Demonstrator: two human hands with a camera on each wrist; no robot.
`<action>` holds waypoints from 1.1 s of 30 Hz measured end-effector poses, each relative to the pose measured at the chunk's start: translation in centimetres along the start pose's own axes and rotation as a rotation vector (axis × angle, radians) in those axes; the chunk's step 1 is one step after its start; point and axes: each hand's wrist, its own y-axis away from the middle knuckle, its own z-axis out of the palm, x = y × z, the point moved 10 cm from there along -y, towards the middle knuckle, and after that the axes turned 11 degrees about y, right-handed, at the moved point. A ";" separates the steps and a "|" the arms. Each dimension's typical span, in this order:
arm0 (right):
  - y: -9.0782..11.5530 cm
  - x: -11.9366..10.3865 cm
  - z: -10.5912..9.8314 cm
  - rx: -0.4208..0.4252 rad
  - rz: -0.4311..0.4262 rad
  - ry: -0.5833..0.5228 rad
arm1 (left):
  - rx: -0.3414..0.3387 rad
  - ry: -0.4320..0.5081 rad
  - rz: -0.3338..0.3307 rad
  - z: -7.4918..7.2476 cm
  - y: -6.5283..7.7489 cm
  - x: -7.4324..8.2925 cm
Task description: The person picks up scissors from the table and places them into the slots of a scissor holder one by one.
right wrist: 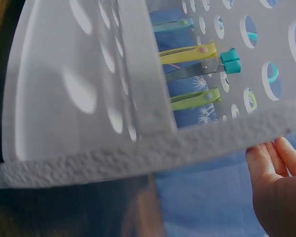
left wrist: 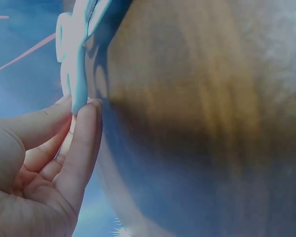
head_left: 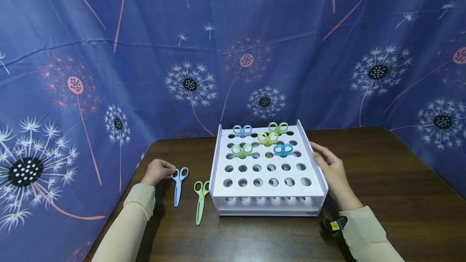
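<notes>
My left hand [head_left: 159,171] pinches a handle loop of the blue scissors [head_left: 177,187] between thumb and fingertips; the blades point toward the near table edge. The left wrist view shows that loop [left wrist: 79,84] at the fingertips. To their right lie green scissors [head_left: 200,205], beside the white rack [head_left: 233,191]. My right hand [head_left: 330,169] rests its fingers against the rack's right side panel, also seen in the right wrist view. Blue [head_left: 242,131], green [head_left: 278,127], yellow [head_left: 267,138], light green [head_left: 242,150] and teal scissors [head_left: 283,150] stand handles up in the rack's holes.
The rack has rows of round holes in its top board and a lower shelf [head_left: 269,205]. A brown wooden table [head_left: 382,181] holds everything. Behind hangs a blue cloth [head_left: 309,68] with a dandelion print.
</notes>
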 end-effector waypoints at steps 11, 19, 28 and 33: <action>0.1 0.3 0.2 -0.013 0.027 -0.026 | -0.017 -0.050 0.047 -0.5 -0.2 2.9; 0.0 0.2 0.2 -0.013 0.028 -0.027 | -0.019 -0.112 0.088 -0.9 0.2 5.5; 0.0 0.1 0.1 -0.018 0.008 -0.066 | -0.028 -0.176 0.163 -1.2 1.1 7.2; 0.0 0.2 0.2 -0.018 0.014 -0.071 | -0.014 -0.180 0.158 -2.1 1.9 8.9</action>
